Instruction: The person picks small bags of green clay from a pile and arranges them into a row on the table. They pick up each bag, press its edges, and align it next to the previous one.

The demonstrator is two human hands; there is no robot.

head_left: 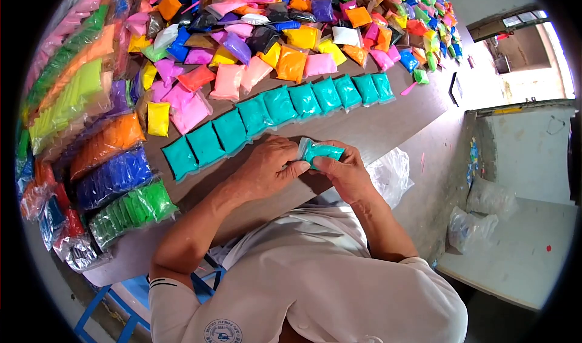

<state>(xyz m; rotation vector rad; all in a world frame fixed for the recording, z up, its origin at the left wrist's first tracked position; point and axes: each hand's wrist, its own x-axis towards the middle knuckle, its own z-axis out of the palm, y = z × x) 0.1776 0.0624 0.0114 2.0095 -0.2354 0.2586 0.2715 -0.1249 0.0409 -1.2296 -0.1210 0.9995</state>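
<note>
A small teal packet [322, 151] in clear film is held between my two hands, above the near side of the table. My right hand [348, 174] grips its right part, with the thumb across the front. Closed at the packet's left end, my left hand [276, 163] has its thumb and fingers at the clear film edge. Just beyond my hands lies a curved row of teal packets [255, 115], side by side on the brown table [388, 122].
A large heap of packets in many colours [291, 40] covers the far side. Bundles of green packets [133, 213] and blue packets [115, 178] are stacked at the left. A clear plastic bag [391, 176] lies right of my right forearm.
</note>
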